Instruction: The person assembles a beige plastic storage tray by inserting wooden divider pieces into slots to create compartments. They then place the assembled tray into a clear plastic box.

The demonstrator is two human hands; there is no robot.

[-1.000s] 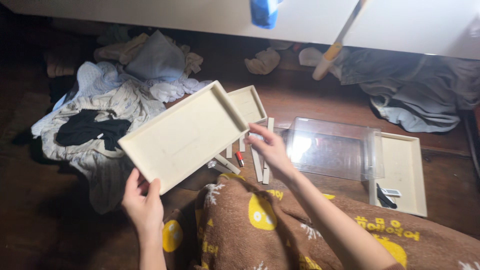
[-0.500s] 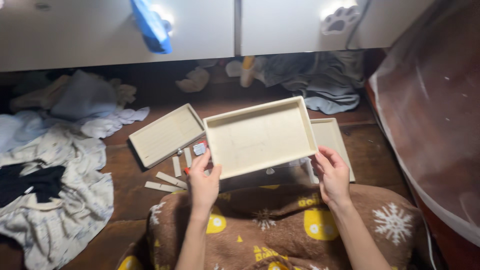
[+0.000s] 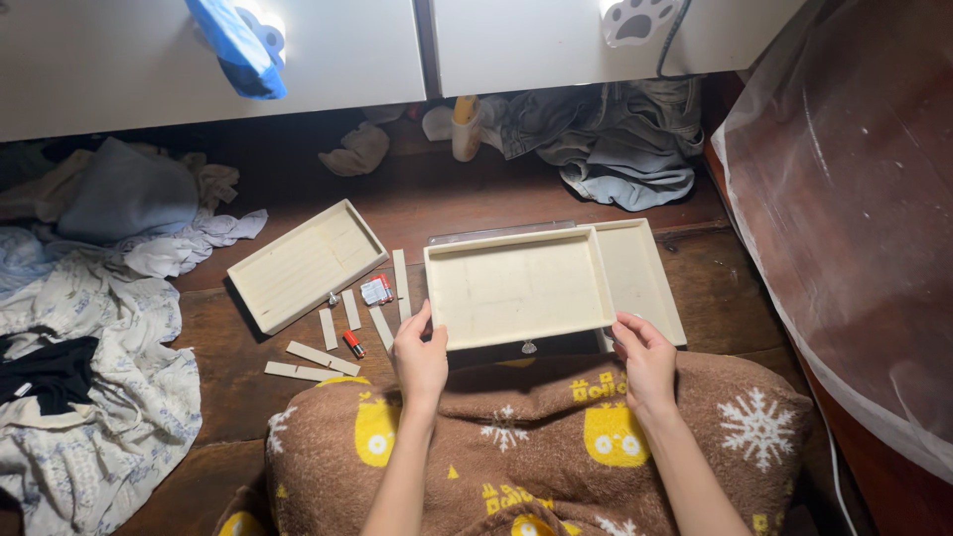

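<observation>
Moved: tray now sits lower and level, closer to the lap than half a second ago
Left hand: clamped on the tray's near-left corner
Right hand: gripping the near-right corner
Tray: held above a second tray on the floor
Tip: keep both corners level, grip even

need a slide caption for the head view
Both hands, left and right, hold a cream tray over a brown blanket, second tray on the floor.
</observation>
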